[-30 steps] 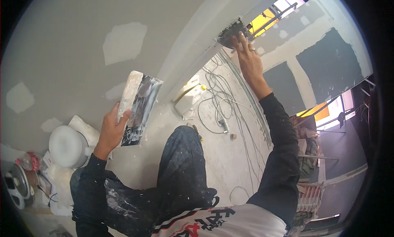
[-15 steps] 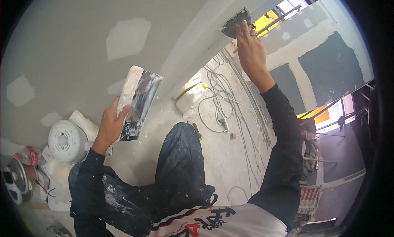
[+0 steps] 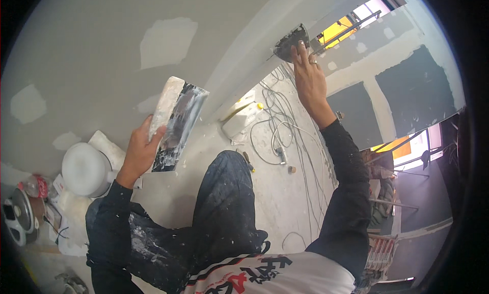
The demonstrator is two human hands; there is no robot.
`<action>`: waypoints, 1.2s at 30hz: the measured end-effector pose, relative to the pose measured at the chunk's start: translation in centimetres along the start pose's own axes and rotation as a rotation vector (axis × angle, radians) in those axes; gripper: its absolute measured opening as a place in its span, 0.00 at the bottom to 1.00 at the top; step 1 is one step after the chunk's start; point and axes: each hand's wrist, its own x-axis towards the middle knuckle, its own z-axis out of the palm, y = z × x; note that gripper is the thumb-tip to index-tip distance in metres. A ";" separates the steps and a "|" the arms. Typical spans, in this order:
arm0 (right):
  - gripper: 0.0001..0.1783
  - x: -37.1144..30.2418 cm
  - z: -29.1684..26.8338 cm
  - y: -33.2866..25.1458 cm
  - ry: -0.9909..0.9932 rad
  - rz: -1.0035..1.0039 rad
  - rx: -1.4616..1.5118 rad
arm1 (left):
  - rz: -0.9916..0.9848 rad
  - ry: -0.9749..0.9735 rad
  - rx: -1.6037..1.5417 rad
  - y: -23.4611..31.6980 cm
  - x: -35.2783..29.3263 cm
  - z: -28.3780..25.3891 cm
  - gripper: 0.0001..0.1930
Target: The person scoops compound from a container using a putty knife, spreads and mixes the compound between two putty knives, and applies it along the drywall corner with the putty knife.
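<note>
My left hand (image 3: pixel 141 149) is closed round the pale, putty-smeared handle of a wide plastering trowel (image 3: pixel 181 126). Dark and white smears cover its flat metal blade, held in front of the grey board wall (image 3: pixel 112 65). Up and to the right, my right hand (image 3: pixel 310 82) grips a putty knife (image 3: pixel 292 43), fingers stretched over its dark, smeared blade. That blade lies against the whitish strip along the wall's edge (image 3: pixel 254 72). The knife's handle is hidden by my palm.
Cables (image 3: pixel 277 108) trail over the floor beside a white jerrycan (image 3: pixel 242 122) with a yellow cap. At left are a round white device (image 3: pixel 86 169), a plastic bottle (image 3: pixel 36 186) and a power tool (image 3: pixel 20 217). A patched board panel (image 3: pixel 379 85) stands at right.
My right hand and the putty knife have come a little nearer along the wall's edge. The trowel in my left hand shows slightly further right, as does the wall behind it.
</note>
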 end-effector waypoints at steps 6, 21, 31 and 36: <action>0.32 -0.8 1.3 0.8 -0.042 0.010 0.008 | 0.033 0.031 0.038 0.0 -0.1 -0.6 0.24; 0.37 -2.6 4.3 -3.1 -0.057 -0.030 0.061 | -0.012 0.014 0.092 0.2 -0.2 -0.8 0.22; 0.35 -1.7 0.4 -5.9 -0.107 0.020 0.090 | 0.006 0.026 0.007 -0.4 -0.2 -0.9 0.23; 0.34 -1.3 1.0 -5.6 -0.190 0.089 0.102 | 0.003 -0.014 0.066 1.2 0.2 -0.7 0.24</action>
